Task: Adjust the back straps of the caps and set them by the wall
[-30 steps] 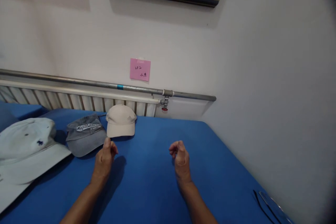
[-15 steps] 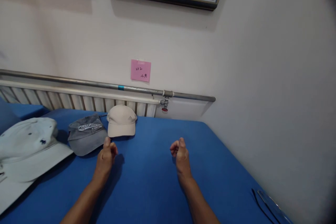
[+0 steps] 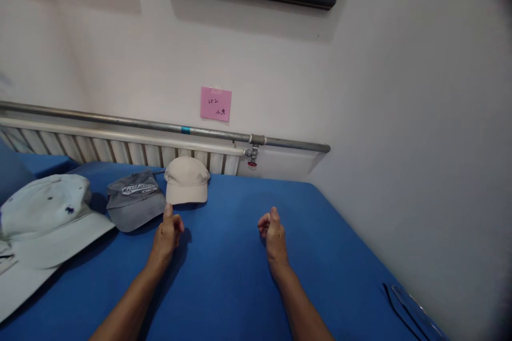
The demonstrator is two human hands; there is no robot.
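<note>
My left hand is above the blue surface, just in front of the beige cap and the grey cap. Its thumb points up and its fingers curl inward with nothing visible in them. My right hand hovers over the same surface farther right, in a similar pose, fingers curled loosely and thumb up, touching no object. A pale cap with a small dark emblem lies at the left, over another white cap.
Behind the surface run a metal pipe with a red-handled valve and a radiator. A pink note is taped to the wall. Glasses lie at the lower right edge, near the right wall.
The view has shifted slightly. My left hand has moved a little to the right, and my right hand has moved very slightly left. The caps rest as before.
</note>
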